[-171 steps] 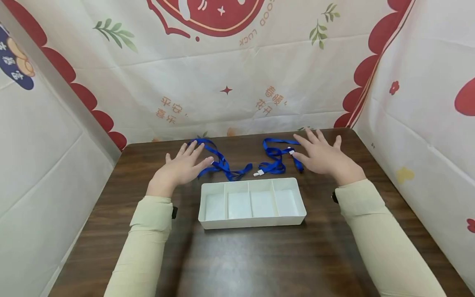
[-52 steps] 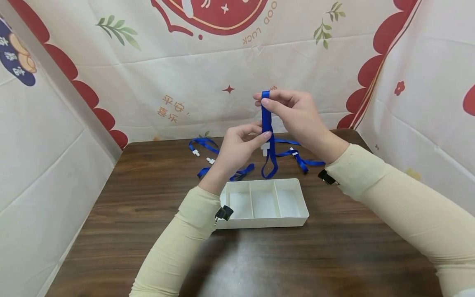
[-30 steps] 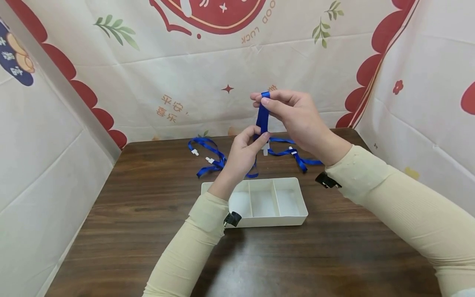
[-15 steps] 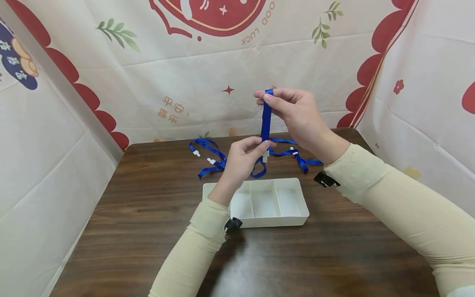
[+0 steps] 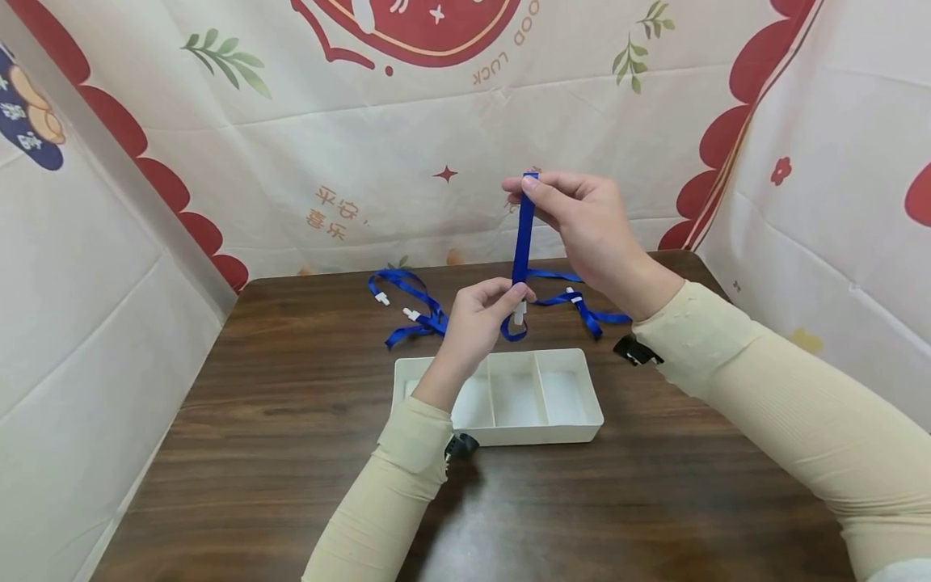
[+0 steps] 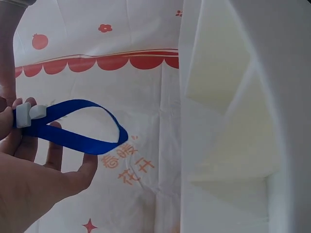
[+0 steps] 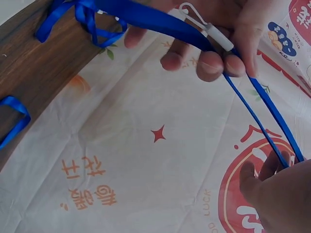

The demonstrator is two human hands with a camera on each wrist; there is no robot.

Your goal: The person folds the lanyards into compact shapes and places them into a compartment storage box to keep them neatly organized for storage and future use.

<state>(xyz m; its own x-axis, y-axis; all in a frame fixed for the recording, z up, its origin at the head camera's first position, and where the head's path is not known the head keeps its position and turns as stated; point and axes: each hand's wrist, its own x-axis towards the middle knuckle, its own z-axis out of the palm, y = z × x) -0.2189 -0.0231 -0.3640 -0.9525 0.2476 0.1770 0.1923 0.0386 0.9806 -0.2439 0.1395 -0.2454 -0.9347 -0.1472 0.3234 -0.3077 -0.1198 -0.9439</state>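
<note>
A blue lanyard [image 5: 522,242] is stretched upright between my two hands above the back of the table. My right hand [image 5: 591,226] pinches its upper fold between thumb and fingers. Lower down, my left hand [image 5: 476,323] pinches the doubled strap beside a white plastic buckle [image 6: 23,115]. Below those fingers the strap ends in a small loop [image 6: 92,145]. A white clip with a thin hook [image 7: 218,36] shows at the left fingers in the right wrist view. The white tray [image 5: 527,436], split into several compartments, stands beneath, its left part behind my left wrist.
More blue lanyards lie on the brown wooden table [image 5: 291,453]: one strap [image 5: 400,279] with white fittings at the back left, another strap [image 5: 596,315] at the back right. Patterned cloth [image 5: 407,145] walls the table at the back and both sides.
Earlier both hands were spread over the table, holding nothing. They have since lifted a lanyard. Over the last second my left hand has slid downward, lengthening the taut stretch; my right hand has barely moved.
</note>
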